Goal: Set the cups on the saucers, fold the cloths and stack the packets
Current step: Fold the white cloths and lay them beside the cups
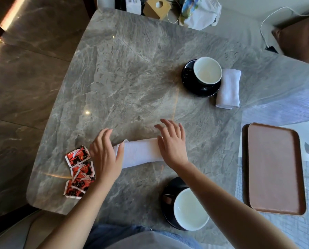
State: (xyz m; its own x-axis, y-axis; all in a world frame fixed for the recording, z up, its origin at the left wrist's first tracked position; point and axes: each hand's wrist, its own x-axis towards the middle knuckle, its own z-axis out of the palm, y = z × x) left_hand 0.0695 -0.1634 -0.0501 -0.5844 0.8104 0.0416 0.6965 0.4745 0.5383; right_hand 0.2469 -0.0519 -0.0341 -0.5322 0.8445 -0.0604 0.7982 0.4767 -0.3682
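Note:
A white cloth (141, 152) lies folded into a long strip on the grey marble table (125, 78). My left hand (105, 155) rests flat on its left end and my right hand (171, 141) on its right end, fingers spread. Three red and black packets (79, 172) lie overlapping to the left of my left hand. A white-lined cup (190, 209) stands on a black saucer (168, 198) near me, partly under my right forearm. Another cup (207, 70) stands on a black saucer (189, 76) farther off, with a folded white cloth (228, 88) beside it.
A brown tray (274, 168) lies at the right edge of the table. At the far edge sit a cardboard box (156, 7), a printed bag (200, 11) and a white cable (268, 20). Marble floor shows at the left.

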